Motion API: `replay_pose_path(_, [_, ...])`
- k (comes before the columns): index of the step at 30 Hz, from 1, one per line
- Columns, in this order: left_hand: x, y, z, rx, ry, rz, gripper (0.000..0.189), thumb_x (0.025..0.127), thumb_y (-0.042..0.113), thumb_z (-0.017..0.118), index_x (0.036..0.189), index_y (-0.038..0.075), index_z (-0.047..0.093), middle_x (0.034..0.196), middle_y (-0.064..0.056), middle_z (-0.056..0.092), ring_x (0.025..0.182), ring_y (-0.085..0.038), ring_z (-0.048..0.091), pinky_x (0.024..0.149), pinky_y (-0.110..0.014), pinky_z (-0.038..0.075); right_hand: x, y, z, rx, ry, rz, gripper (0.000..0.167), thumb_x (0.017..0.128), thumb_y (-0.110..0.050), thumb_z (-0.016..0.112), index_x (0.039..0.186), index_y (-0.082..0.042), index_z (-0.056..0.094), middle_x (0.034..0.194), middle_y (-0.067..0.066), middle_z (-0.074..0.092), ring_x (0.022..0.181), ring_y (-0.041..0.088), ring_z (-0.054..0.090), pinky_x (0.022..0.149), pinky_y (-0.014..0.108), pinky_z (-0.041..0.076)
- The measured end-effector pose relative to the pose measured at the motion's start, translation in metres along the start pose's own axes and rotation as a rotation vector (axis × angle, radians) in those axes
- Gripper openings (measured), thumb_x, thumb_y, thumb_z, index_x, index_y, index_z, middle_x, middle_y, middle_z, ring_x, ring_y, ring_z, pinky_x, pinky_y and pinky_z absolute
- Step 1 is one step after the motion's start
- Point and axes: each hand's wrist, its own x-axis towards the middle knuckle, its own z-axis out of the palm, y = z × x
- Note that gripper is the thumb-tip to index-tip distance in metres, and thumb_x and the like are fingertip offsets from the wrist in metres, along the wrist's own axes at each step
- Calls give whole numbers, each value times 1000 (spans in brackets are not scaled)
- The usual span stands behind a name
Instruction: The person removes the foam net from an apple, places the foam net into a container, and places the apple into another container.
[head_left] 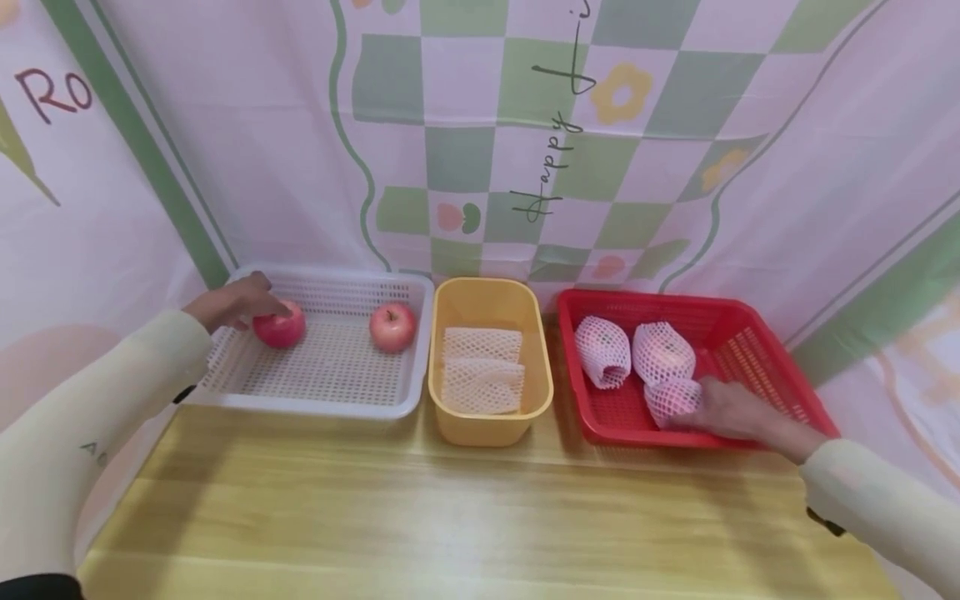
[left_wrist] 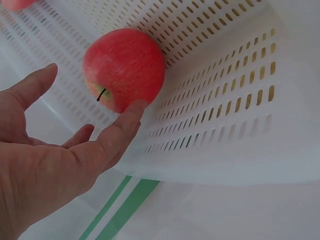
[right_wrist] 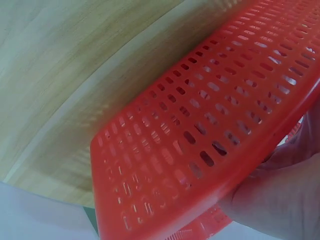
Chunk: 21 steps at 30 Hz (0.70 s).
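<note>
Apparently done: three rounded fruits in white foam nets [head_left: 664, 354], in red perforated plastic basket [head_left: 776, 354], right. Seemingly remaining: two round red apples [head_left: 392, 327] in white perforated plastic basket [head_left: 330, 379], left; spare nets [head_left: 482, 387] in yellow plastic tub [head_left: 489, 429] between. Left hand [head_left: 238, 302]: spread, merely touching left apple [left_wrist: 124, 70]. Right hand [head_left: 731, 410]: at nearest netted fruit [head_left: 670, 402]; cannot tell grip. Readable: "Happy" [head_left: 542, 167], far cloth [head_left: 457, 83]; "Ro" [head_left: 54, 93], left.

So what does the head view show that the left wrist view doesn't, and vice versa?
Only the head view: the yellow bin with white netting, the red basket with three net-wrapped fruits, and the right hand.

Only the left wrist view: the stem of the touched apple.

Both: the left hand touching that apple, the white basket, and a second apple.
</note>
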Motion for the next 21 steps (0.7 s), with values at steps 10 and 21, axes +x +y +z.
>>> replay_pose_path(10, [-3, 5, 6, 54, 24, 60, 88, 104, 29, 59, 151, -26, 9, 150, -46, 23, 138, -60, 35, 112, -67, 44, 5, -4, 7, 54, 9, -11, 64, 84, -60, 82, 89, -4, 52, 68, 3, 50, 61, 16, 50, 55, 29, 43])
replay_pose_path(21, [-5, 11, 12, 197, 127, 105, 81, 103, 27, 56, 148, -29, 18, 148, -50, 29, 142, -63, 31, 123, -66, 28, 5, -3, 7, 92, 21, -4, 64, 85, -51, 83, 100, 2, 51, 75, 7, 54, 65, 19, 54, 57, 32, 46])
